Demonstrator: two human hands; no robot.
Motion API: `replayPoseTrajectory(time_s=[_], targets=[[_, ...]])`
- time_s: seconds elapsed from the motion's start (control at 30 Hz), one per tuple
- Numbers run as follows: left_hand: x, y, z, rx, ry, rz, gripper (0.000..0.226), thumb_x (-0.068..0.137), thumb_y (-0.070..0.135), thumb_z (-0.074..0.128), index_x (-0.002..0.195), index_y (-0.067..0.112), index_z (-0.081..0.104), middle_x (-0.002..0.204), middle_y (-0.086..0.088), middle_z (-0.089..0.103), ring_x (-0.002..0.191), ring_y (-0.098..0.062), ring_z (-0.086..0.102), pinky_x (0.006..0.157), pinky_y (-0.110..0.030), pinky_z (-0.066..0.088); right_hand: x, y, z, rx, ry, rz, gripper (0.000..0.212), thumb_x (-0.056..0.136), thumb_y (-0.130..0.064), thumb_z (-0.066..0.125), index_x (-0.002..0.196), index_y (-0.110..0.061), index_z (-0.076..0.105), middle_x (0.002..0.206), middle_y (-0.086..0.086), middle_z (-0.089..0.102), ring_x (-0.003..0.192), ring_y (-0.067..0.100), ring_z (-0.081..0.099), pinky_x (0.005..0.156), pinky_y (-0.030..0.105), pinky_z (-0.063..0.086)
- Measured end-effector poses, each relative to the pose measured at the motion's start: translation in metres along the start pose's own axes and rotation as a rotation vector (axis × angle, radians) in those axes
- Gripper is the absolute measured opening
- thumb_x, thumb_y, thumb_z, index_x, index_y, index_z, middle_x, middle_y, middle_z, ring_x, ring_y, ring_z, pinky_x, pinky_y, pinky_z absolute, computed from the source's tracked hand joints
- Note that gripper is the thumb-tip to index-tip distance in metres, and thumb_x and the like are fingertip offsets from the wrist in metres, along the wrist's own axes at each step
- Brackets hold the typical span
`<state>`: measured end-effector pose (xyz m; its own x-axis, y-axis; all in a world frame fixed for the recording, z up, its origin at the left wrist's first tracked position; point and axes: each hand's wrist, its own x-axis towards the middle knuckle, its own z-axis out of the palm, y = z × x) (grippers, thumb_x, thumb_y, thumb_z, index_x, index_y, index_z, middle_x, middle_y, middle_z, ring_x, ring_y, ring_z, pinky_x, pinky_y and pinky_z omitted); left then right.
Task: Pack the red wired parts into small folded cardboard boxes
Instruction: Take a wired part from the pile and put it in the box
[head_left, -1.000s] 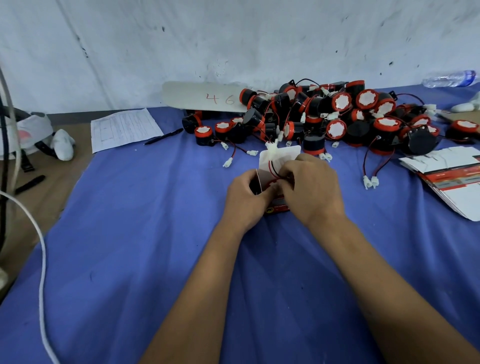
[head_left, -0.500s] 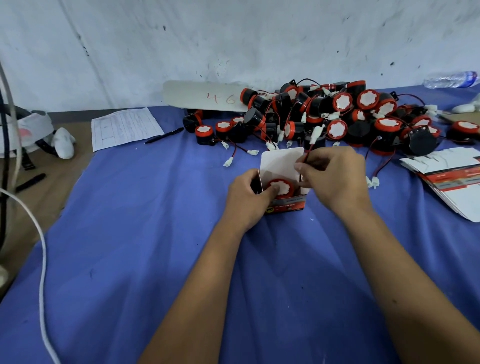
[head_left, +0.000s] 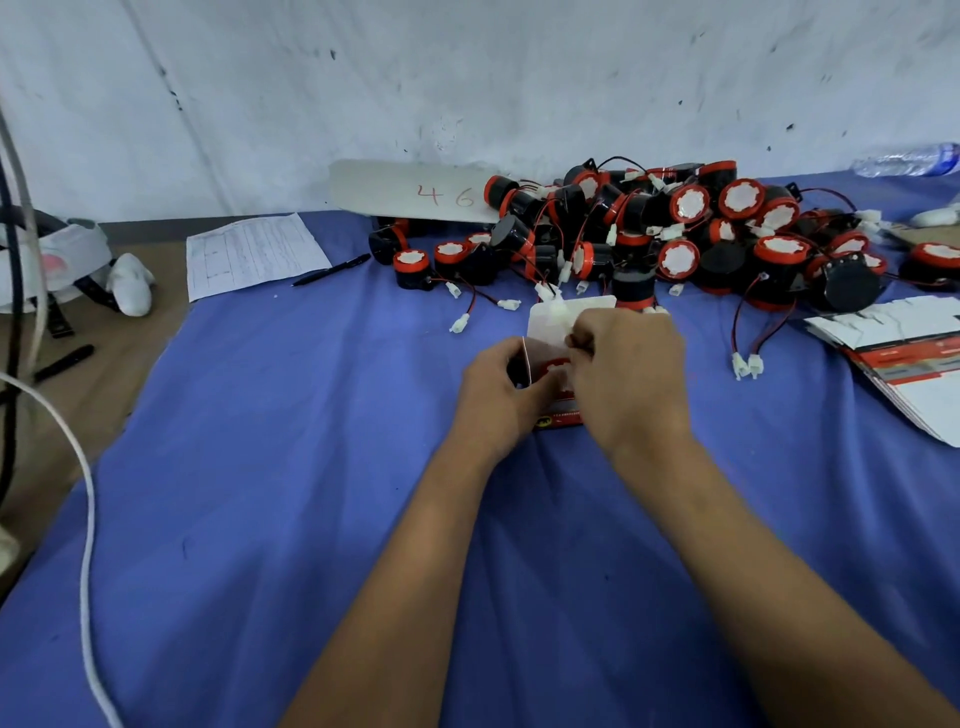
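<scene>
one open box (head_left: 546, 332), red-capped part (head_left: 555, 367) sitting inside; left hand (head_left: 501, 393) gripping box, right hand (head_left: 626, 382) pinching its white connector (head_left: 558, 312).

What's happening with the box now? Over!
Left hand grips small box. Right hand pinches wire at its open flap. Red part inside. Nothing blocking.

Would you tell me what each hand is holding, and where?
The left hand grips the small box by its left side; the right hand pinches the part's wire and white connector above the open top.
</scene>
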<state>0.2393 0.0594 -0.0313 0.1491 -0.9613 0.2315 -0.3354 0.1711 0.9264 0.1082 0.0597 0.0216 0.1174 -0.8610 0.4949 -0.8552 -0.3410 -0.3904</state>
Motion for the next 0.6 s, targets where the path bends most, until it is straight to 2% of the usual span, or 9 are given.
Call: replayPoseTrajectory(time_s=[0.07,0.17,0.23,0.3,0.37,0.47,0.53,0.6], targets=[[0.000,-0.001,0.001,-0.018,-0.009,0.005,0.002,0.093,0.016,0.075,0.093,0.017,0.073,0.082,-0.002,0.075,0.081,-0.024,0.072,0.077,-0.048,0.061,-0.002,-0.005,0.007,-0.013,-0.022,0.001,0.015,0.078,0.001,0.052,0.071,-0.011,0.057,0.067,0.008,0.060,0.068,0.029,0.054,0.061,0.045,0.048],[0.000,-0.001,0.002,-0.022,-0.003,-0.007,0.014,0.092,0.014,0.074,0.087,0.026,0.070,0.075,0.009,0.071,0.073,-0.011,0.068,0.073,-0.039,0.059,-0.003,-0.006,0.016,-0.031,-0.014,-0.002,0.018,0.081,0.002,0.048,0.071,-0.013,0.050,0.066,0.008,0.058,0.067,0.030,0.054,0.057,0.043,0.041],[0.000,-0.001,0.002,-0.029,-0.002,-0.014,0.008,0.093,0.015,0.074,0.090,0.022,0.071,0.078,0.007,0.073,0.076,-0.015,0.070,0.075,-0.042,0.060,-0.004,-0.004,0.021,-0.042,0.016,0.001,0.019,0.083,0.003,0.049,0.073,-0.014,0.047,0.065,0.007,0.057,0.065,0.030,0.052,0.056,0.038,0.032],[0.000,-0.001,0.003,-0.044,-0.001,-0.019,0.003,0.093,0.017,0.074,0.096,0.016,0.073,0.084,0.000,0.076,0.082,-0.022,0.073,0.078,-0.048,0.061,-0.004,-0.002,0.024,-0.046,0.047,0.019,0.016,0.085,0.001,0.050,0.077,-0.013,0.049,0.065,0.006,0.056,0.063,0.029,0.051,0.055,0.039,0.033],[0.000,-0.001,0.004,-0.040,0.008,-0.023,0.004,0.093,0.018,0.074,0.096,0.016,0.072,0.085,-0.002,0.076,0.082,-0.021,0.072,0.079,-0.050,0.061,-0.004,-0.001,0.025,-0.074,0.049,0.030,0.015,0.086,-0.001,0.051,0.077,-0.013,0.051,0.067,0.005,0.057,0.063,0.027,0.051,0.055,0.039,0.036],[0.000,-0.002,0.004,-0.026,0.004,-0.022,0.005,0.093,0.021,0.075,0.092,0.019,0.071,0.082,0.000,0.074,0.079,-0.019,0.070,0.078,-0.049,0.061,-0.004,-0.001,0.025,-0.084,0.059,0.058,0.020,0.085,-0.001,0.051,0.069,-0.013,0.051,0.067,0.003,0.053,0.063,0.024,0.048,0.055,0.035,0.029],[0.000,-0.003,0.004,-0.021,0.001,-0.011,0.005,0.093,0.022,0.075,0.091,0.020,0.071,0.079,0.005,0.073,0.075,-0.016,0.069,0.075,-0.046,0.061,-0.004,0.000,0.024,-0.073,0.042,0.074,0.019,0.087,-0.002,0.052,0.070,-0.011,0.055,0.066,0.003,0.056,0.065,0.025,0.052,0.055,0.039,0.038],[0.001,-0.002,0.005,-0.009,0.010,-0.008,0.005,0.093,0.021,0.075,0.090,0.022,0.071,0.077,0.006,0.072,0.073,-0.014,0.068,0.071,-0.042,0.060,-0.003,-0.001,0.023,-0.067,0.018,0.078,0.017,0.091,-0.007,0.052,0.079,-0.012,0.062,0.071,0.005,0.064,0.070,0.025,0.056,0.063,0.041,0.046]])
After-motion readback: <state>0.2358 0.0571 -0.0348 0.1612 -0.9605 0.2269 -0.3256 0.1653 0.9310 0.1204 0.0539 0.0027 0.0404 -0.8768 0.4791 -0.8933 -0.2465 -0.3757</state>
